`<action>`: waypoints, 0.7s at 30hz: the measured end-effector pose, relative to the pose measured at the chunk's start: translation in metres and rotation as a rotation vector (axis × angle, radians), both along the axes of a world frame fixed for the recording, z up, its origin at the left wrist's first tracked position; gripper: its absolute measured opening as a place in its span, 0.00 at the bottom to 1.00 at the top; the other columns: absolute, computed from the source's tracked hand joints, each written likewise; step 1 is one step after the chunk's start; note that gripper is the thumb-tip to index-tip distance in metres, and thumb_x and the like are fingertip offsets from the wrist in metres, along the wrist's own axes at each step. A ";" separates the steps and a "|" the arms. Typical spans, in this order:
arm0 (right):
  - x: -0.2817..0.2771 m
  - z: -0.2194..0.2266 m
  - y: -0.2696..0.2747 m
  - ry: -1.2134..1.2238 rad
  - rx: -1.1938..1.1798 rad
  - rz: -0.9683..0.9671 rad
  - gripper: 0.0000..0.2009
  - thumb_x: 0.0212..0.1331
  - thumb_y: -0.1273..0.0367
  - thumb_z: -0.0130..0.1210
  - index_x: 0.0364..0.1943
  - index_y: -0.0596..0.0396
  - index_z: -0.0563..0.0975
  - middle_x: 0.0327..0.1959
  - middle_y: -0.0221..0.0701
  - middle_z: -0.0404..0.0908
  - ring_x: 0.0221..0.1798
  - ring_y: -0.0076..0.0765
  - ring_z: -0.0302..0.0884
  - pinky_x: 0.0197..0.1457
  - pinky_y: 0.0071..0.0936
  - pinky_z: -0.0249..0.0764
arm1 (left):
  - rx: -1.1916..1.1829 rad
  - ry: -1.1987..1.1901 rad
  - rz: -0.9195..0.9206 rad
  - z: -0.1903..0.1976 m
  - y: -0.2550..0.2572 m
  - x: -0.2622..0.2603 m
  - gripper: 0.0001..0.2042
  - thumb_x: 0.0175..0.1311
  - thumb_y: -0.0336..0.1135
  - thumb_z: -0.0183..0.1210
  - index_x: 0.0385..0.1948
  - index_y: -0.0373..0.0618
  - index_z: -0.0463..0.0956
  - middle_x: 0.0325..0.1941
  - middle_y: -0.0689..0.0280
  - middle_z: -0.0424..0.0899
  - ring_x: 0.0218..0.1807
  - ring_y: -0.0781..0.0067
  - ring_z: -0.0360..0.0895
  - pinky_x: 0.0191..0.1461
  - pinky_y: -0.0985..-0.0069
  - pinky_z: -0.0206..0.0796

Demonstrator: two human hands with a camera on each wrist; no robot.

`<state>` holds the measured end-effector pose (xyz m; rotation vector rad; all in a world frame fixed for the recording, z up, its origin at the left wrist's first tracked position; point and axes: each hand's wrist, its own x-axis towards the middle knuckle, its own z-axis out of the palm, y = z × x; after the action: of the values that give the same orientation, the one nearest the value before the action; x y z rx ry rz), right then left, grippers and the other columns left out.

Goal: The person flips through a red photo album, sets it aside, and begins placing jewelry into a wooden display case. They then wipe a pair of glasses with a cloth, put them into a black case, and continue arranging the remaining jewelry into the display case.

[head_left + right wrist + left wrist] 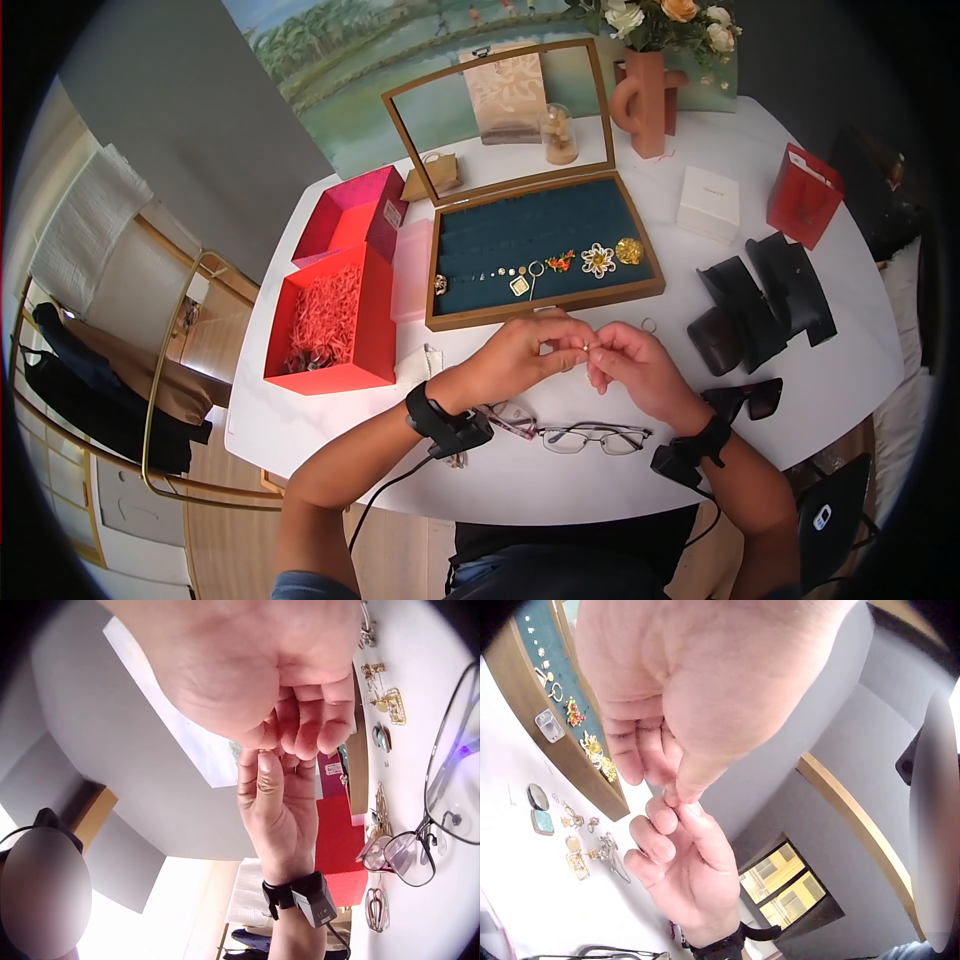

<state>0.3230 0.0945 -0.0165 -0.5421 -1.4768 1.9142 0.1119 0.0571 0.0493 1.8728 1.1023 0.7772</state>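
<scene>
Over the front of the table, my left hand (525, 355) and right hand (640, 365) meet fingertip to fingertip. Thumbs and forefingers pinch a tiny shiny piece of jewelry (586, 347); its exact kind I cannot tell, as the fingers hide most of it. Just beyond is a wooden jewelry case with teal lining (530, 220), its glass lid raised. Along the case's front lie small studs, a white flower brooch (598, 261), a gold brooch (628, 251) and a red-orange brooch (561, 262). Below the hands, the left wrist view shows loose jewelry, including a turquoise piece (543, 821).
Eyeglasses (595, 438) lie near the front edge, sunglasses (745, 400) by the right wrist. Black cases (790, 290), a white box (708, 203) and a red bag (805, 195) stand to the right. At left are a red box (340, 377) of shredded paper and a pink box (385, 222).
</scene>
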 end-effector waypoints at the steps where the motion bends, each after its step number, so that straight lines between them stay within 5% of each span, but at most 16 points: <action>1: 0.001 0.000 0.000 0.001 0.005 0.005 0.06 0.72 0.70 0.50 0.39 0.58 0.75 0.33 0.26 0.77 0.33 0.19 0.75 0.37 0.20 0.75 | -0.034 0.027 0.023 0.002 -0.001 0.000 0.08 0.67 0.29 0.63 0.44 0.41 0.83 0.39 0.64 0.82 0.43 0.72 0.78 0.47 0.73 0.72; 11: 0.000 0.002 -0.001 -0.048 0.035 -0.014 0.04 0.70 0.72 0.51 0.40 0.58 0.75 0.33 0.26 0.77 0.32 0.18 0.75 0.37 0.20 0.75 | 0.188 0.159 -0.003 0.011 0.008 -0.017 0.06 0.65 0.29 0.64 0.39 0.38 0.83 0.39 0.60 0.83 0.41 0.63 0.80 0.47 0.70 0.72; 13: -0.001 0.003 -0.002 -0.029 0.036 -0.041 0.04 0.70 0.72 0.51 0.41 0.59 0.75 0.33 0.27 0.77 0.32 0.18 0.74 0.38 0.20 0.75 | 0.371 0.313 0.035 0.011 0.028 -0.046 0.05 0.64 0.28 0.64 0.37 0.38 0.83 0.40 0.58 0.83 0.42 0.62 0.81 0.47 0.70 0.73; 16: -0.001 0.003 -0.002 -0.045 0.038 -0.024 0.05 0.71 0.72 0.51 0.43 0.59 0.75 0.33 0.27 0.77 0.32 0.18 0.74 0.38 0.20 0.75 | 0.322 0.519 0.220 0.009 0.056 -0.095 0.05 0.61 0.29 0.63 0.34 0.39 0.83 0.37 0.57 0.83 0.41 0.56 0.82 0.47 0.68 0.74; 21: 0.000 0.002 -0.003 -0.063 0.054 -0.006 0.06 0.71 0.71 0.51 0.44 0.59 0.75 0.34 0.27 0.77 0.33 0.18 0.74 0.39 0.19 0.74 | 0.275 0.858 0.225 -0.014 0.082 -0.148 0.05 0.58 0.31 0.60 0.32 0.43 0.85 0.34 0.55 0.84 0.41 0.52 0.82 0.49 0.64 0.74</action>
<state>0.3225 0.0911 -0.0140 -0.5865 -1.5595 1.8625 -0.0359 0.1393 0.0353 2.4279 1.8208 0.2137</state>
